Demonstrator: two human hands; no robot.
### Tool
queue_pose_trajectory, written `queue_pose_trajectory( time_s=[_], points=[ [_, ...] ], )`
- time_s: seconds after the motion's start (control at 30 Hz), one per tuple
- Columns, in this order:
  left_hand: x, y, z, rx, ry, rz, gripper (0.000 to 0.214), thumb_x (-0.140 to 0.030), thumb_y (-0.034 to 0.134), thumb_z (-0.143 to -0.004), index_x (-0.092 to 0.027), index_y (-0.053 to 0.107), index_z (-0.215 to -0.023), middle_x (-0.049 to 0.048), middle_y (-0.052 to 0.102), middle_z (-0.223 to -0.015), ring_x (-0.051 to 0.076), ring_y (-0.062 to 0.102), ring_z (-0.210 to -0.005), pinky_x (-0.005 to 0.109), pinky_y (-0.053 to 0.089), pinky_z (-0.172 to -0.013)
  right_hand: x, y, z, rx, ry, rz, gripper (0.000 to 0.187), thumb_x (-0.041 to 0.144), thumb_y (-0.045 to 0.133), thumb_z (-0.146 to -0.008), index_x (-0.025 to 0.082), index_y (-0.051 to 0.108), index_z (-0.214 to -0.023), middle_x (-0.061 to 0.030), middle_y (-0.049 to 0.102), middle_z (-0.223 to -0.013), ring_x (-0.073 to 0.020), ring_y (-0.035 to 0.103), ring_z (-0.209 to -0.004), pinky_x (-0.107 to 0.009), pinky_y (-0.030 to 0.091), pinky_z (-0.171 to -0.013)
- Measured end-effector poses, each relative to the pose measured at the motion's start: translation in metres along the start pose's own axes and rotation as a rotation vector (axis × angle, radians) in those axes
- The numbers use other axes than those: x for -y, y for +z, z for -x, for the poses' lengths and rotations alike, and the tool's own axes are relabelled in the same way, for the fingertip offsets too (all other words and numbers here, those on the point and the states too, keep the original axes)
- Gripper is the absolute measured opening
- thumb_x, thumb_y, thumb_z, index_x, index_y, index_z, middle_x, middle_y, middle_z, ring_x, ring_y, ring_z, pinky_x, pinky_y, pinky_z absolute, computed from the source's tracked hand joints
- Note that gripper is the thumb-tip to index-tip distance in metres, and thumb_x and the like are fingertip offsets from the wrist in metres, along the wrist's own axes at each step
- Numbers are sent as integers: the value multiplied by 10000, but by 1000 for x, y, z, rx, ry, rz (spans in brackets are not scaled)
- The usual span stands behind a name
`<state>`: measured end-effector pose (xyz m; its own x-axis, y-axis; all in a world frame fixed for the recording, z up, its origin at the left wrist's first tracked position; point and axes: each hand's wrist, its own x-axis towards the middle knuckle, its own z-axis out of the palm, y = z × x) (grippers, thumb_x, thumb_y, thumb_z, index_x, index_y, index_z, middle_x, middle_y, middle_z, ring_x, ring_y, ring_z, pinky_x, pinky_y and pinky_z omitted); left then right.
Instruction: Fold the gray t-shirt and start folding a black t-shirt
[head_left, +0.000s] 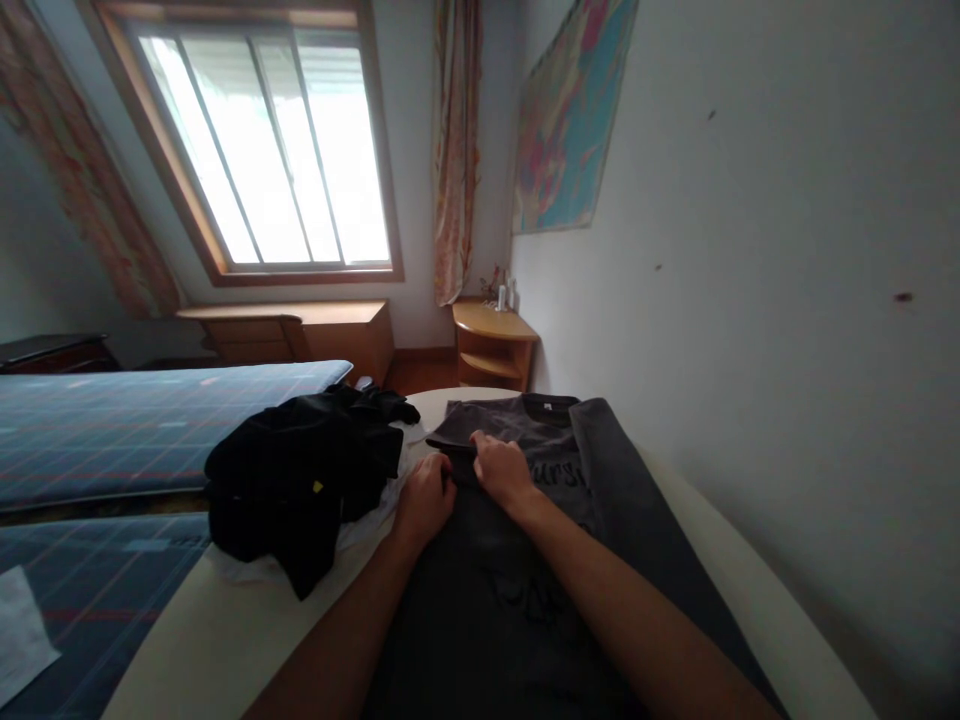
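A dark grey T-shirt (457,580) with black lettering on its front lies spread out, its collar at the far end. Its right side is folded inward over the front. My left hand (426,497) is closed at the shirt's left edge, fingers curled onto the cloth. Just to its right, my right hand (501,468) pinches the hem of the left sleeve (457,425). My fingertips are partly hidden. To the left of the shirt rests a crumpled heap of black clothing (300,460) with a small yellow mark, on top of some white cloth.
A rounded off-white table (191,650) carries the clothes. Beside it on the left are blue plaid mattresses (150,420). A white wall (787,350) runs along the right. Farther back stand a wooden corner shelf (491,322) and a wooden desk (330,315) below the window.
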<state>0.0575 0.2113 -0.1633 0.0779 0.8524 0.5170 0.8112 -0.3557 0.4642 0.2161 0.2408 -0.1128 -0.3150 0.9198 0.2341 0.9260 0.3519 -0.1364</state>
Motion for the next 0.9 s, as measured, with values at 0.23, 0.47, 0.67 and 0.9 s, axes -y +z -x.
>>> queue_pose_trajectory(
  time_s=[0.23, 0.47, 0.67, 0.9],
  points=[
    [-3, 1, 0, 69, 46, -11, 327, -38, 520, -791, -211, 624, -1049, 68, 648, -1054, 242, 590, -1039, 371, 475, -947, -35, -10, 2, 83, 395, -52, 541, 312, 512, -892, 123, 409, -1388, -179, 730, -1032, -320, 710, -960, -385, 491, -768],
    [-4, -1, 0, 65, 67, -3, 310, -26, 540, -802, -206, 706, -992, 71, 661, -1077, 256, 569, -1075, 385, 488, -980, -40, -5, -9, 10, 125, -29, 644, 342, 602, -856, 186, 413, -1452, -157, 583, -1351, -308, 589, -1179, -406, 460, -929],
    [0, 2, 0, 78, 59, 10, 280, -24, 543, -799, -215, 706, -925, 65, 658, -1068, 254, 571, -1084, 389, 489, -993, -18, 4, -20, -27, 9, 12, 339, 257, 548, -930, 264, 588, -1266, -102, 630, -1267, -271, 561, -1193, -388, 406, -986],
    [4, 5, 1, 34, 65, 5, 411, -40, 536, -784, -191, 647, -1150, 102, 586, -1260, 266, 546, -1163, 412, 463, -1038, -32, 1, -26, -107, 355, -94, 373, 275, 330, -1019, 155, 469, -1343, -151, 710, -1050, -262, 700, -943, -337, 477, -798]
  ],
)
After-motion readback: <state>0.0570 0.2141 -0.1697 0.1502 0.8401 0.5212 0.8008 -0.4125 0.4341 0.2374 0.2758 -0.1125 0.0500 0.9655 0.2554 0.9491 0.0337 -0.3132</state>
